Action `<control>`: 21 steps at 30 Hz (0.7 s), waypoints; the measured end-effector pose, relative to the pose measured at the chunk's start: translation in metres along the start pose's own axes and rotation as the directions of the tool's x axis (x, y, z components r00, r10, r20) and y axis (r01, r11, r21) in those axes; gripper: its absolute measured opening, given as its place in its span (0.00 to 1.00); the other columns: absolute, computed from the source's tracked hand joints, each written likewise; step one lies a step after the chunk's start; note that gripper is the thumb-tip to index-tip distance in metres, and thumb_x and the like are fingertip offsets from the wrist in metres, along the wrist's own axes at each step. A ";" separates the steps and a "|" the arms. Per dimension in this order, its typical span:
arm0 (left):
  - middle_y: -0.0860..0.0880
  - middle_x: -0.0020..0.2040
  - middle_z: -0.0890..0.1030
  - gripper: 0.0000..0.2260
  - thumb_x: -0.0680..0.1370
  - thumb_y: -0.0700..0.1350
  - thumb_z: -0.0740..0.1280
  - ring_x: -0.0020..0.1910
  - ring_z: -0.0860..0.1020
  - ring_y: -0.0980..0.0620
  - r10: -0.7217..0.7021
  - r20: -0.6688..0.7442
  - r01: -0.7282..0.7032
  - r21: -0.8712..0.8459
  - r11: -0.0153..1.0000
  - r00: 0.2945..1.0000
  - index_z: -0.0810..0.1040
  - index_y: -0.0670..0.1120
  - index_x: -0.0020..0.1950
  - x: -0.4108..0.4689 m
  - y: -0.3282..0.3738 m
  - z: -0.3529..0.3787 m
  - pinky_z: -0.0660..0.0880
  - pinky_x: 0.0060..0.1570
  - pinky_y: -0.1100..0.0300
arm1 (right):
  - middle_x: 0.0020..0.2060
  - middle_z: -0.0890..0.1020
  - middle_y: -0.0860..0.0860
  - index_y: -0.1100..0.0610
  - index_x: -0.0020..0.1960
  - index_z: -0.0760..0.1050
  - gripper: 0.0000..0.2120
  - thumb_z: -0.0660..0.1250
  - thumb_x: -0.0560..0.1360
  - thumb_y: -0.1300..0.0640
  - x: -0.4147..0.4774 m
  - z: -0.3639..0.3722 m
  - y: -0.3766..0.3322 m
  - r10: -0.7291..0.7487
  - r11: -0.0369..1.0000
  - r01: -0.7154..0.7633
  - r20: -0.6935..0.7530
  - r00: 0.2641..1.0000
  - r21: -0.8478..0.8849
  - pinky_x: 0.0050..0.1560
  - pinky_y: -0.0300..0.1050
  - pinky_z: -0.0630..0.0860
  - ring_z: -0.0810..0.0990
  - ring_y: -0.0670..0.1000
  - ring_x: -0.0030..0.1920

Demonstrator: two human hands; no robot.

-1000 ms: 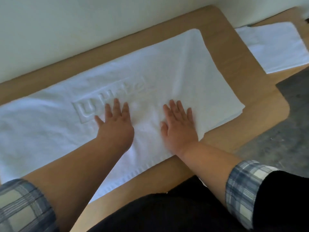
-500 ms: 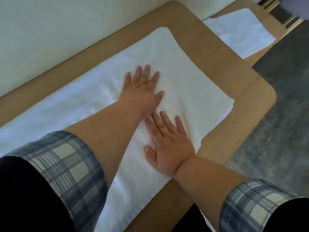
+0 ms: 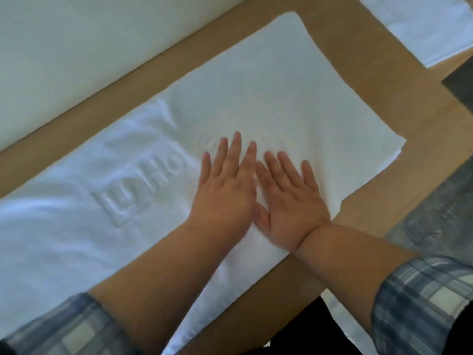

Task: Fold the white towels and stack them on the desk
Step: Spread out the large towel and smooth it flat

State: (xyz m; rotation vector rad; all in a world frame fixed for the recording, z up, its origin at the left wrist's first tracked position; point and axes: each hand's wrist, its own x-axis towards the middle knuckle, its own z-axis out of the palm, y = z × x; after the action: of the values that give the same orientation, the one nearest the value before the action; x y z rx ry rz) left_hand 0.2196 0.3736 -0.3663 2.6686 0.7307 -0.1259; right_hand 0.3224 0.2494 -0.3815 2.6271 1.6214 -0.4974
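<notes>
A long white towel (image 3: 276, 98) with raised lettering lies folded lengthwise across the wooden desk (image 3: 384, 103), running from the lower left to the right. My left hand (image 3: 225, 185) lies flat on its middle, fingers straight, just right of the lettering. My right hand (image 3: 289, 198) presses flat on the towel right beside it, the two hands touching. A second white towel (image 3: 419, 24) lies folded at the desk's far right corner.
A pale wall (image 3: 89, 47) runs along the desk's far edge. Dark grey floor (image 3: 435, 201) shows past the desk's rounded right corner. My plaid cuffs and dark clothing fill the bottom of the view.
My left hand has slid back from the towel's right half to the middle. It now lies beside my right hand. The view has swung left, and the lettering shows again.
</notes>
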 end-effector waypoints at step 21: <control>0.43 0.82 0.42 0.27 0.83 0.58 0.47 0.80 0.42 0.42 -0.288 -0.111 0.293 0.028 0.956 0.951 0.44 0.54 0.81 -0.029 -0.091 -0.027 0.42 0.77 0.41 | 0.82 0.48 0.53 0.53 0.82 0.44 0.36 0.43 0.79 0.38 0.003 0.004 -0.001 0.022 0.993 -0.024 -0.020 1.000 -0.112 0.78 0.61 0.41 0.44 0.55 0.81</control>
State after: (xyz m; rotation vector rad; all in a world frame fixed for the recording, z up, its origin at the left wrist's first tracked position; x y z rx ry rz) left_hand 0.1483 0.4421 -0.3652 2.6080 1.1671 -0.0781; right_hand 0.3215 0.2513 -0.3862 2.5728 1.5726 -0.3705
